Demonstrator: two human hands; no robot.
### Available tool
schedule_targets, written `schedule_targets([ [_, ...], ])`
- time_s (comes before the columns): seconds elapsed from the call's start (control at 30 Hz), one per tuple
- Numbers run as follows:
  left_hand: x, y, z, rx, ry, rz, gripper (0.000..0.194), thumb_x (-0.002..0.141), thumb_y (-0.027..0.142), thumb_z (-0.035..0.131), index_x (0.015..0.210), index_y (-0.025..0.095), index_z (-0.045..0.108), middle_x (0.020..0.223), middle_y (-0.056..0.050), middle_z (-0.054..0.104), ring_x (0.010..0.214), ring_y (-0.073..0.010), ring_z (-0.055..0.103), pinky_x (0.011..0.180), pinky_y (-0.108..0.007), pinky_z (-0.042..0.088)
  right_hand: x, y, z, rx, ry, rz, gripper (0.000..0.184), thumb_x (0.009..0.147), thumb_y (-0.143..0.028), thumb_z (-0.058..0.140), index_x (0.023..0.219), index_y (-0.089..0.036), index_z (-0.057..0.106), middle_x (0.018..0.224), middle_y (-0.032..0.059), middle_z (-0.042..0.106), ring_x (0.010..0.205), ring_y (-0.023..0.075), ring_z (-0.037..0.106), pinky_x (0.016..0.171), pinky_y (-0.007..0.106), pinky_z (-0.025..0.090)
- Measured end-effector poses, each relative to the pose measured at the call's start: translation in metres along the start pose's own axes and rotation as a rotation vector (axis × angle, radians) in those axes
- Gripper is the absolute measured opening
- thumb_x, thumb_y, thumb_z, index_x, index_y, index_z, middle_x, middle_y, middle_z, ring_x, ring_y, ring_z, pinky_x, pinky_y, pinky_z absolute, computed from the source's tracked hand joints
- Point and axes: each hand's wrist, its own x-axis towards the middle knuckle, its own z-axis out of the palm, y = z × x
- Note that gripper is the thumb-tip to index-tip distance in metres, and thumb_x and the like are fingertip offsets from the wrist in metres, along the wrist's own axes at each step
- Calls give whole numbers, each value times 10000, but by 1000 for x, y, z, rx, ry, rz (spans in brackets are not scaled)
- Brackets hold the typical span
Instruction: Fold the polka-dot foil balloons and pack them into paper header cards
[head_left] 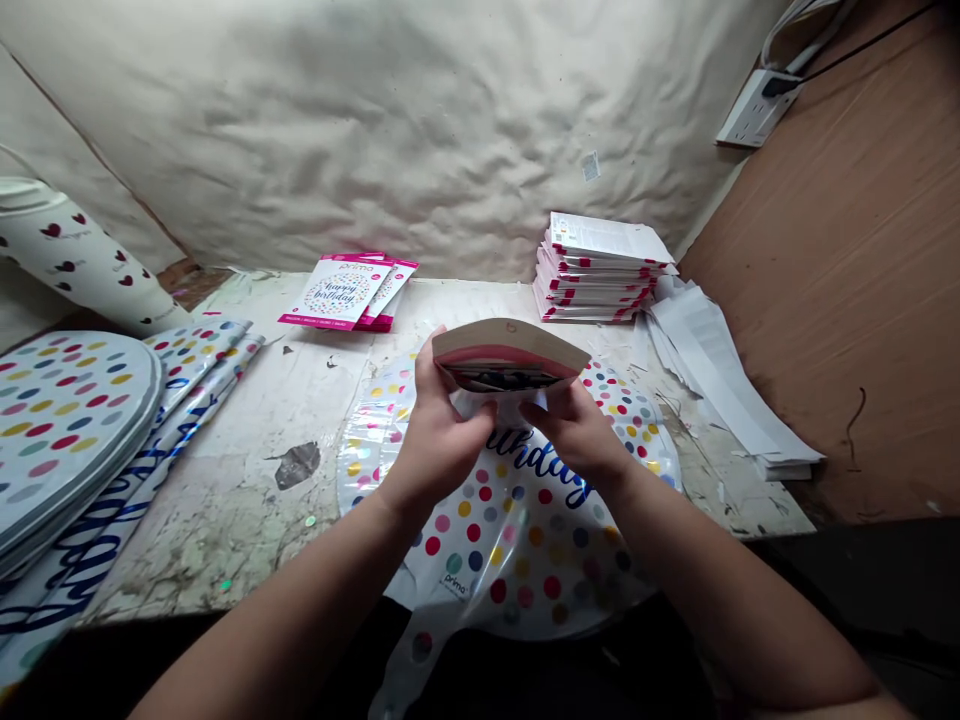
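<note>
Both hands hold an envelope-like paper packet [517, 340] by its sides, its mouth bulged toward me. Inside show a pink edge and folded, dark-marked contents that I cannot make out. My left hand [450, 425] grips the left side, with the thumb on the near face. On the right side, my right hand [574, 425] is closed the same way. Beneath them lies a round foil balloon [525, 560], flat, white with coloured dots and blue "birthday" lettering. Its clear tail hangs over the table's near edge. The hands hide part of the lettering.
Flat dotted balloons [67, 420] are stacked at left beside a heart-patterned tumbler [75, 250]. Pink-and-white "happy birthday" packets [341, 290] lie at the back. A tall packet stack [604, 270] and white paper strips [727, 370] sit at right, below a power socket [757, 108].
</note>
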Motion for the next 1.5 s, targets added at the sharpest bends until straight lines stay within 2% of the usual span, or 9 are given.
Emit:
schedule_targets([
  [0.3,6,-12,-2,4,0,-52,503,769,189,622,1223,240,412,1222,-85,484,1192,-268,431,1013,-485,337,7,8,-4,102,0,-23,445,796,-345,631,1196,-235,468,1234,63,552,1180,218,485,1024,398,376],
  [0.5,-1,-24,1,-11,-20,5,616,743,177,647,1276,236,343,1233,-93,476,1189,-261,439,1018,-483,339,0,24,-4,71,-42,18,467,794,-350,630,1213,-215,476,1270,77,534,1209,228,461,1039,409,355],
  [0.7,3,-1,-7,-77,-62,-54,561,729,195,686,1229,231,433,1198,-92,546,1137,-272,505,964,-475,412,-1,2,-9,122,-43,-20,438,780,-332,653,1180,-234,502,1206,67,578,1131,229,527,973,401,424],
  [0.8,7,15,-18,-254,-233,-202,468,725,217,704,1159,217,529,1136,-98,608,1068,-288,565,902,-461,469,2,-21,-19,172,-83,-36,380,759,-307,682,1108,-262,539,1141,40,626,1056,214,580,900,373,475],
  [0.93,-2,9,-21,-393,-477,-492,420,726,249,704,1127,195,590,1059,-101,656,975,-273,617,863,-450,490,4,-17,-29,253,-221,195,434,687,-345,740,1070,-226,575,1024,41,677,924,206,632,831,370,506],
  [1.13,-33,-25,-8,-397,-276,-970,269,771,393,598,823,130,618,632,-41,622,500,-142,566,435,-242,438,8,27,-39,110,-53,605,465,813,-591,482,688,-163,614,568,38,617,492,156,561,503,312,483],
  [1.27,-43,-27,-1,-333,-133,-1048,241,772,356,549,639,161,502,402,56,418,314,-71,361,311,-187,257,1,24,-31,-488,111,214,381,854,-521,470,701,-199,607,604,15,589,549,148,533,552,300,457],
  [1.37,-49,-26,2,-323,-203,-1015,235,770,344,527,622,163,507,393,50,430,312,-75,372,309,-188,248,-15,13,-10,-775,-123,-136,170,876,-300,497,838,-218,642,827,39,642,775,178,578,706,320,462],
  [1.5,-56,-27,3,-244,-315,-955,315,785,368,496,553,155,516,372,16,466,313,-94,415,317,-196,257,-31,10,12,-893,-227,-209,193,879,-201,467,864,-198,660,851,66,638,807,187,581,742,321,457],
])
